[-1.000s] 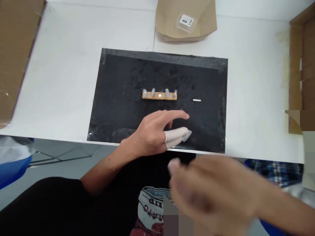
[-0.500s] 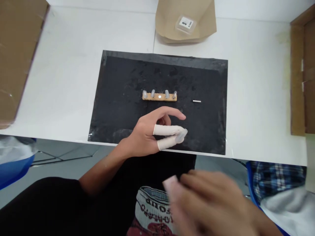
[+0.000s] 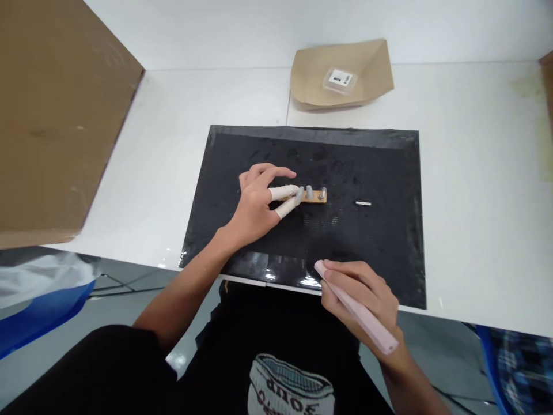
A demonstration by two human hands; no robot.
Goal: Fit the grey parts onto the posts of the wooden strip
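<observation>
A small tan strip board (image 3: 314, 196) with grey upright parts lies in the middle of a black mat (image 3: 389, 242). My left hand (image 3: 260, 200), with white finger cots on thumb and forefinger, pinches the left end of that board. A little right of the board a short white pin (image 3: 363, 203) lies alone on the mat. My right hand (image 3: 362, 294) hovers at the mat's near edge, closed round a long pale pink stick-like tool (image 3: 355, 307) whose tip points up and left.
The white table (image 3: 475, 190) carries a brown paper bag (image 3: 345, 72) at the back, with a small clear labelled box (image 3: 339, 79) on it. A large cardboard sheet (image 3: 52, 115) stands at the left. Blue bins show below the table on both sides.
My left hand has moved forward from the mat's near part onto the board and pinched its left end. My right hand has come up to the mat's near edge with the pink tool.
</observation>
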